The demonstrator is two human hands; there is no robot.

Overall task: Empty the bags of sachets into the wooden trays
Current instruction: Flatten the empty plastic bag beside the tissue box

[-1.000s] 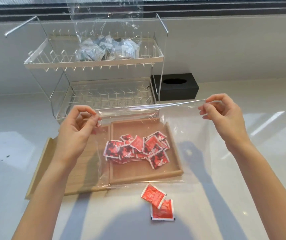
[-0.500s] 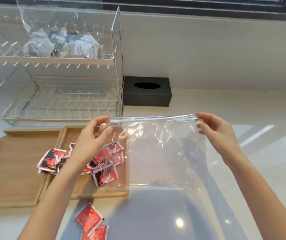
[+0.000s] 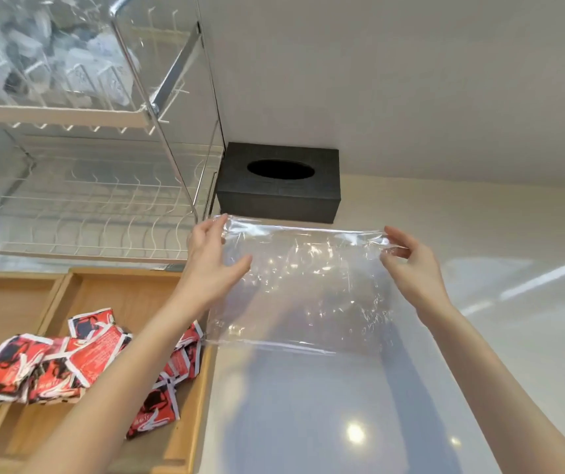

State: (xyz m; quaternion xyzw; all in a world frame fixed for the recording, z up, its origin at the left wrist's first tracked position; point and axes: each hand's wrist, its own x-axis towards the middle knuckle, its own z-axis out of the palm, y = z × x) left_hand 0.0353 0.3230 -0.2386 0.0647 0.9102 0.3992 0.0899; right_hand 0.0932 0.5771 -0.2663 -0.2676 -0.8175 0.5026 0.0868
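An empty clear plastic bag (image 3: 303, 285) hangs flat above the white counter, to the right of the trays. My left hand (image 3: 210, 265) pinches its upper left corner and my right hand (image 3: 411, 265) pinches its upper right corner. A pile of red sachets (image 3: 68, 360) lies in the right wooden tray (image 3: 127, 292) at the lower left, partly hidden by my left forearm. The left wooden tray (image 3: 3, 302) sits beside it at the frame's left edge. A second clear bag with grey sachets (image 3: 44, 59) rests on the upper shelf of the rack.
A two-tier wire dish rack (image 3: 103, 200) stands behind the trays. A black tissue box (image 3: 279, 183) sits against the wall to its right. The white counter (image 3: 479, 336) stretches to the right.
Both hands have carried the empty bag to the right, off the tray and over the counter. The view has swung right; the two loose sachets on the counter have left the frame.
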